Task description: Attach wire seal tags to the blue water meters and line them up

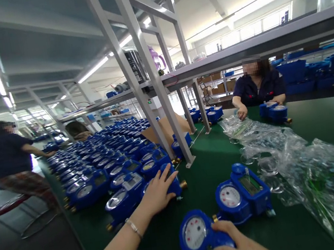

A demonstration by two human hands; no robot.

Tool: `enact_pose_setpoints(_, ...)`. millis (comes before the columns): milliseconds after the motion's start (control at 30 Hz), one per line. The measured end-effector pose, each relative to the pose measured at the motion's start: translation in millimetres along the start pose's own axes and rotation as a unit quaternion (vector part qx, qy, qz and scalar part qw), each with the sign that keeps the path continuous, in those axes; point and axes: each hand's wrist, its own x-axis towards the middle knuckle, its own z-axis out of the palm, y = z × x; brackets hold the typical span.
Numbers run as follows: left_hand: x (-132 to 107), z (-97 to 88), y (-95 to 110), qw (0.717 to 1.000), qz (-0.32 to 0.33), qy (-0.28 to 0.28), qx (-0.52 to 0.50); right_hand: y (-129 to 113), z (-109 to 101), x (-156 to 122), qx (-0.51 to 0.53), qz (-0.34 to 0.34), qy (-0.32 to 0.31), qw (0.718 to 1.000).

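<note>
My left hand (158,190) lies with fingers spread over a blue water meter at the near end of the crowded rows. Beside it sits another blue water meter (124,196) with a round dial and a brass end. At the lower middle, my right hand (234,243) grips a blue water meter (194,233), thumb and fingers on its body, its white dial facing up. Just beyond that hand, a separate water meter (242,193) with a dial and a grey display rests on the green tabletop (206,169).
Clear plastic bags (305,170) with small parts spread along the right. Metal shelf posts (153,80) rise from the table, near a cardboard piece (168,131). Across the table sits a co-worker (258,84) beside another meter (274,112). A person (8,155) is at the left near a stool (12,205).
</note>
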Motion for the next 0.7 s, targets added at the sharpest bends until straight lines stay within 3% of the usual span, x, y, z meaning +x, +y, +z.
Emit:
enact_pose_setpoints(133, 26, 11.6, 16, 0.996, -0.08, 0.038, -0.018, -5, -9, -5, -0.008, -0.051, -0.057, 0.997)
enact_pose_setpoints(300, 37, 7.3, 38, 0.988, -0.127, 0.057, -0.067, -15, -23, -14, -0.015, -0.06, -0.031, 0.998)
enact_pose_setpoints(500, 14, -4.1, 69, 0.985, -0.095, 0.05, -0.137, 0, -34, -17, -0.027, -0.061, -0.02, 0.998)
enact_pose_setpoints(700, -17, -37.1, 62, 0.982, 0.005, 0.006, -0.187, 15, -44, -14, -0.031, -0.075, -0.02, 0.997)
